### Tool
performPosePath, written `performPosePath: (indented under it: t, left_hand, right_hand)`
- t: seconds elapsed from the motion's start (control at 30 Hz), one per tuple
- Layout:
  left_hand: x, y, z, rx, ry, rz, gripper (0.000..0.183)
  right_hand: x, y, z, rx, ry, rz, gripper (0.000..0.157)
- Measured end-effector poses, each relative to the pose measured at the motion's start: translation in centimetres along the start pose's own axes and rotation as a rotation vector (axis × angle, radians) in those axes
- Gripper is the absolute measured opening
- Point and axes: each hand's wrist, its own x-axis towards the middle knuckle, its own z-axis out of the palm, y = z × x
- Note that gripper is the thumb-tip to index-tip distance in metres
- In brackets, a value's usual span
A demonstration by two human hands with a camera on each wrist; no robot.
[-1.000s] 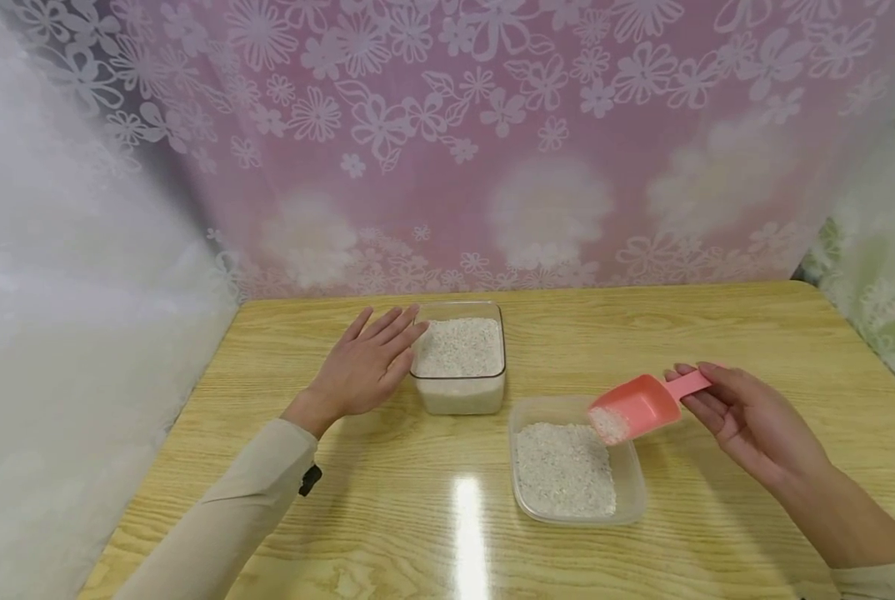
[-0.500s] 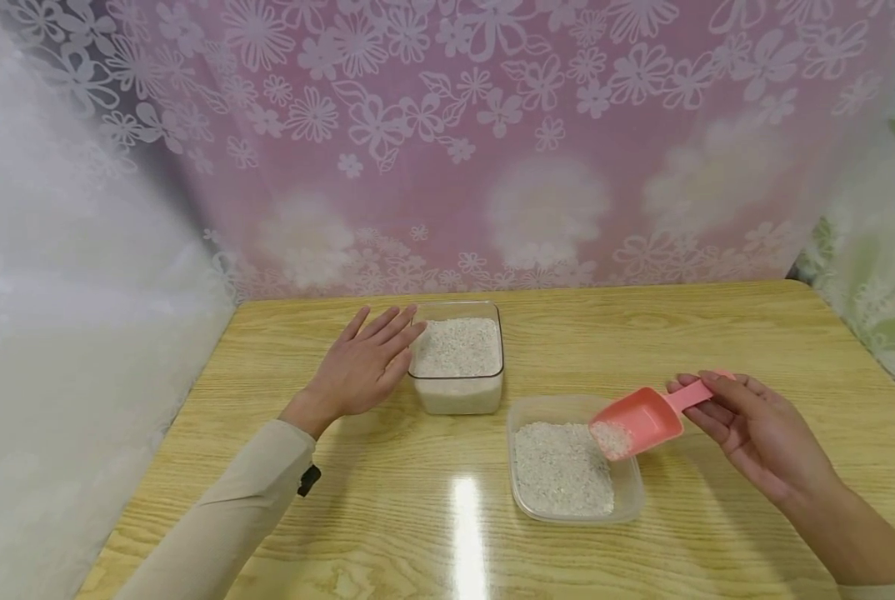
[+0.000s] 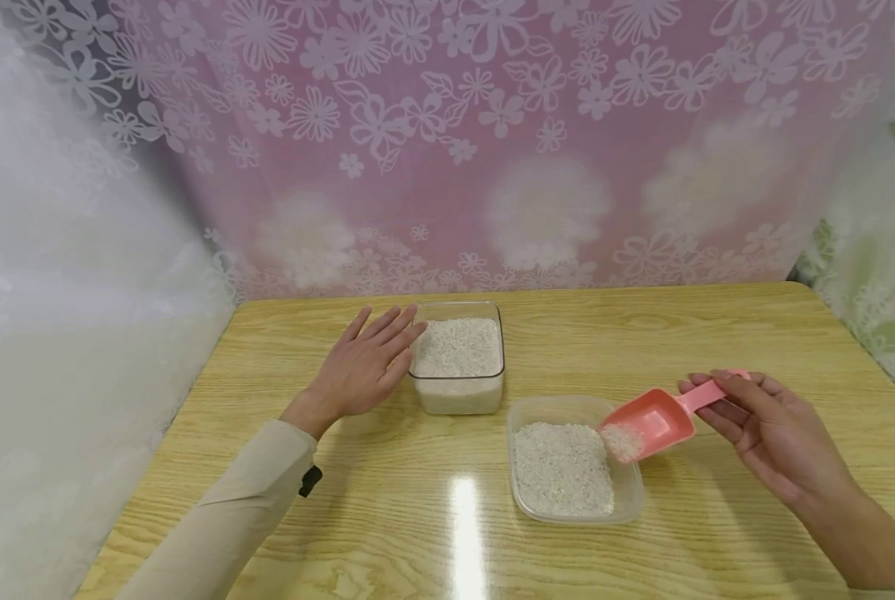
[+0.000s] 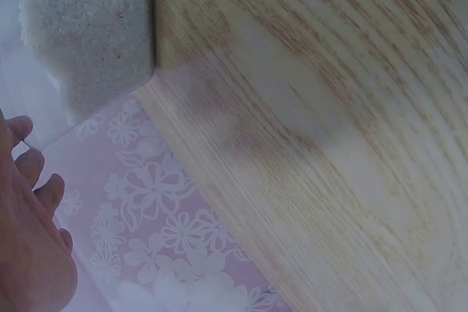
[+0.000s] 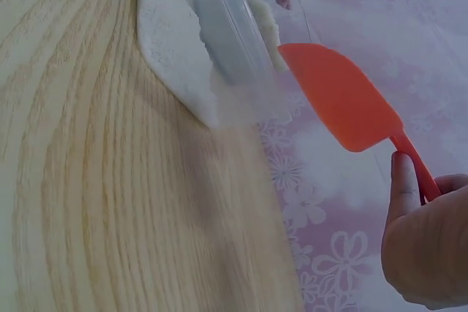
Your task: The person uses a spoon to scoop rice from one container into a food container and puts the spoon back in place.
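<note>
My right hand [image 3: 781, 433] pinches the handle of a pink scoop [image 3: 661, 417], palm partly turned up. Some white rice [image 3: 622, 442] lies at the scoop's front lip. The scoop's lip hangs over the right side of a translucent plastic tub [image 3: 629, 496], which holds rice [image 3: 563, 471] heaped to its left. In the right wrist view the underside of the scoop [image 5: 340, 100] shows. Farther back stands a clear box with a dark rim [image 3: 457, 377], filled well up with rice [image 3: 458, 346]. My left hand [image 3: 365, 367] has its fingers straight and spread, with fingertips at that box's left rim.
Both containers stand on a wood-grain table [image 3: 327, 517], the tub nearer and to the right of the box. A pink flowered curtain [image 3: 447, 208] hangs behind the table's back edge. Pale sheeting [image 3: 80, 333] closes the left side.
My right hand and the scoop have shifted a little to the right and nearer to me, rice still at the lip. The left hand and both containers have stayed put.
</note>
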Motion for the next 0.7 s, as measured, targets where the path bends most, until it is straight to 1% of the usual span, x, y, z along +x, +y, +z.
performPosePath:
  t: [0.13,0.27,0.4,0.7]
  left_hand:
    - [0.03,0.05,-0.04,-0.013,-0.002,-0.006,0.050]
    - [0.01,0.06,0.01,-0.024,0.001,-0.009,0.050]
    - [0.01,0.02,0.12,-0.031,0.006,-0.005,0.050]
    - [0.05,0.06,0.15,-0.044,0.008,-0.018,0.048]
  right_hand:
    - [-0.07,-0.19,0.19,-0.019,0.022,-0.022,0.030]
    - [-0.07,-0.31,0.25,-0.008,0.041,-0.018,0.029]
    - [-0.07,-0.42,0.12,0.002,0.034,-0.018,0.030]
    - [0.03,-0.74,0.00,-0.011,0.001,-0.062,0.029]
